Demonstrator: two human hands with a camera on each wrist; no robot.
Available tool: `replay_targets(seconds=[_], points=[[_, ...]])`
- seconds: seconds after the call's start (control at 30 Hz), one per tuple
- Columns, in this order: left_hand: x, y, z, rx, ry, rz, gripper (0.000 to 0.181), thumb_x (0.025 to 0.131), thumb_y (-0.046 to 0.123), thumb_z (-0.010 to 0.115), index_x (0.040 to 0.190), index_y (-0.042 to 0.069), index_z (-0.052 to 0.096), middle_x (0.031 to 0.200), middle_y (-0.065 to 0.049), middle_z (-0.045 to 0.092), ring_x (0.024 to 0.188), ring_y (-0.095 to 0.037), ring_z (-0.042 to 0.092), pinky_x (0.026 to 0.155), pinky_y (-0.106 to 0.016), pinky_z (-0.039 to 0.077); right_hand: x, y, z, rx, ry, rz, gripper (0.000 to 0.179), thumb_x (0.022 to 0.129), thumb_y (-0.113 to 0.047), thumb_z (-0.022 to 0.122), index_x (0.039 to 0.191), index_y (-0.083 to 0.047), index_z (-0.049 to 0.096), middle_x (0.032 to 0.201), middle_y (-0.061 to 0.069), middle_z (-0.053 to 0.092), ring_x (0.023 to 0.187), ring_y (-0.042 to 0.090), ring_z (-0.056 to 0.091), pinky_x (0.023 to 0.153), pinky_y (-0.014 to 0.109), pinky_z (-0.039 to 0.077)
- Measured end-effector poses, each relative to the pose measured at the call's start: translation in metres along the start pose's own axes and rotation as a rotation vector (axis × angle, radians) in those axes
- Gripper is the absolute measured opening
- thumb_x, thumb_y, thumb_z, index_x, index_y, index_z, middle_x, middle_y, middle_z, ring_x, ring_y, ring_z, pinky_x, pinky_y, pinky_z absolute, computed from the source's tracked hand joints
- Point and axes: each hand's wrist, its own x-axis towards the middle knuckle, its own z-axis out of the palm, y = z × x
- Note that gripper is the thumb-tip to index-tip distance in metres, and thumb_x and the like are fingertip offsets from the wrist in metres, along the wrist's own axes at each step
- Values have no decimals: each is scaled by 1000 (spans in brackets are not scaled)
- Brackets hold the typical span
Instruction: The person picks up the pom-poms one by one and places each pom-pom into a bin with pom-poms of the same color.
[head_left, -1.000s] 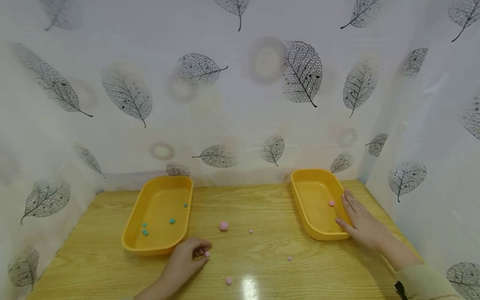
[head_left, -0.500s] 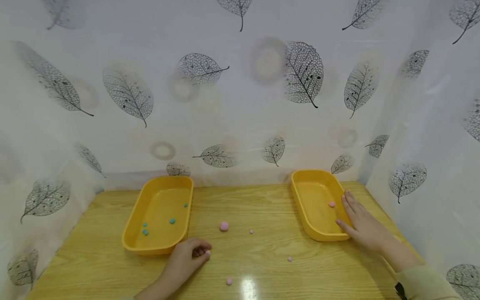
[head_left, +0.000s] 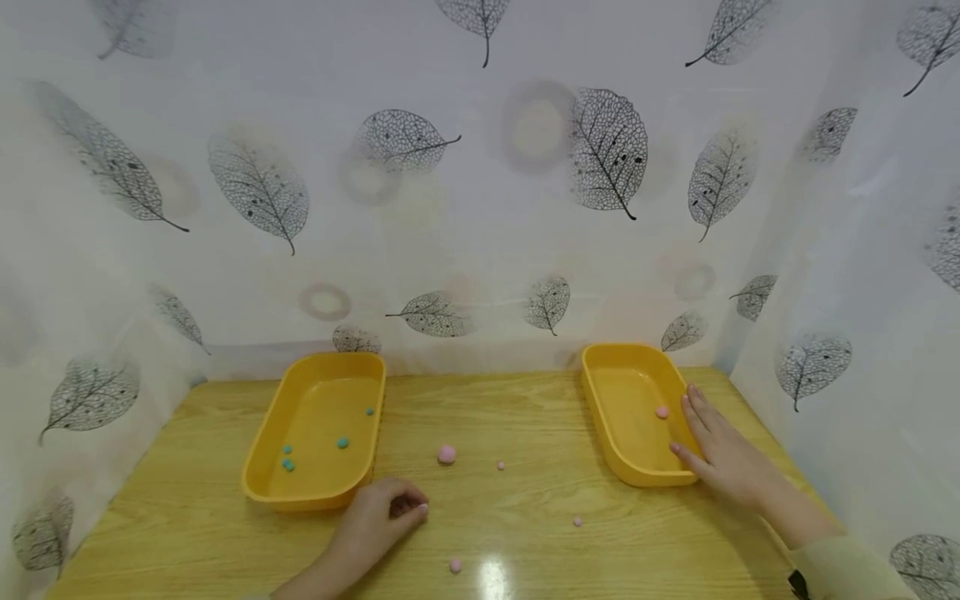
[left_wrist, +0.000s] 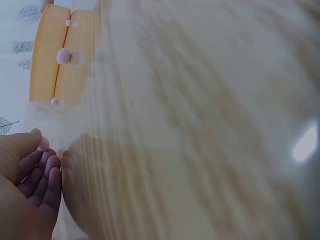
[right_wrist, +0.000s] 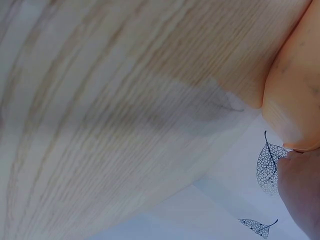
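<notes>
My left hand (head_left: pixel 375 521) is low over the table in front of the left yellow tray (head_left: pixel 258 458), thumb and fingertips pinching a small pink ball (left_wrist: pixel 43 144). In the head view that ball is mostly covered by the fingers. My right hand (head_left: pixel 723 458) rests with straight fingers on the right rim of the right yellow tray (head_left: pixel 603 429), the thumb reaching over its near end. One pink ball (head_left: pixel 662 412) lies inside that tray. Between the trays, a larger pink ball (head_left: pixel 447 454) and smaller ones, such as this pink ball (head_left: pixel 501 466), lie on the table.
Several teal balls (head_left: pixel 342 443) lie in the left tray. Nearer the front are another pink ball (head_left: pixel 577 522) and one at the front edge of view, a pink ball (head_left: pixel 455 566). A leaf-patterned curtain (head_left: pixel 480 208) closes off the back and sides of the wooden table (head_left: pixel 517 408).
My left hand has shifted slightly to the right with the pink ball, which is now more covered by the fingertips. The right hand stays on the tray rim.
</notes>
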Motion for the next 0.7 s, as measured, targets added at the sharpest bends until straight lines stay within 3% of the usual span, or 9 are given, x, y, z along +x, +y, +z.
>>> replay_targets(seconds=[0.3, 0.7], points=[[6, 3, 10, -62, -7, -5, 8, 88, 12, 86, 90, 14, 79, 85, 5, 76, 76, 5, 62, 68, -18, 56, -2, 0, 0, -4, -3, 0, 79, 111, -35, 53, 161, 17, 21, 174, 31, 6, 164, 45, 9, 114, 3, -19], [20, 18, 30, -179, -41, -8, 7, 89, 12, 85, 93, 8, 81, 86, -2, 79, 75, 3, 64, 68, -18, 58, -1, 1, 1, -18, 17, -21, 78, 111, -34, 53, 160, 18, 22, 174, 33, 8, 166, 41, 7, 116, 3, -19]])
